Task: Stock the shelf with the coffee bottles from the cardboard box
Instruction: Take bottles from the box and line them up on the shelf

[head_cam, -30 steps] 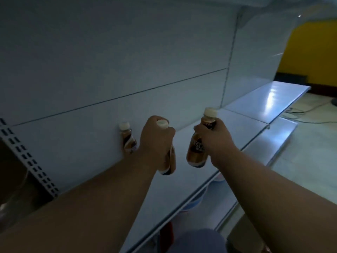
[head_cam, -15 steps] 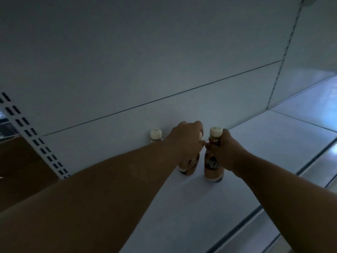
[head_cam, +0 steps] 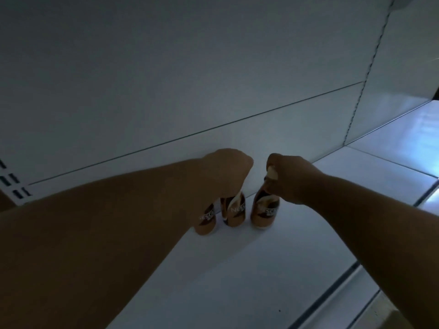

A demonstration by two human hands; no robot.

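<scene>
Three brown coffee bottles with pale caps stand in a row near the back of the white shelf (head_cam: pixel 237 281). My left hand (head_cam: pixel 225 172) is closed over the top of the middle bottle (head_cam: pixel 235 211), hiding its cap. The left bottle (head_cam: pixel 206 220) stands just beside it, its upper part hidden behind my left wrist. My right hand (head_cam: pixel 293 180) grips the cap and neck of the right bottle (head_cam: pixel 264 211), which rests upright on the shelf. The cardboard box is out of view.
The shelf's white back panel (head_cam: pixel 213 79) rises right behind the bottles. A slotted upright (head_cam: pixel 14 186) marks the left end, another upright (head_cam: pixel 363 86) the right. A neighbouring shelf board (head_cam: pixel 403 143) continues to the right.
Both hands have carried their bottles forward and down onto the shelf beside the bottle standing there. The view has moved closer to the shelf.
</scene>
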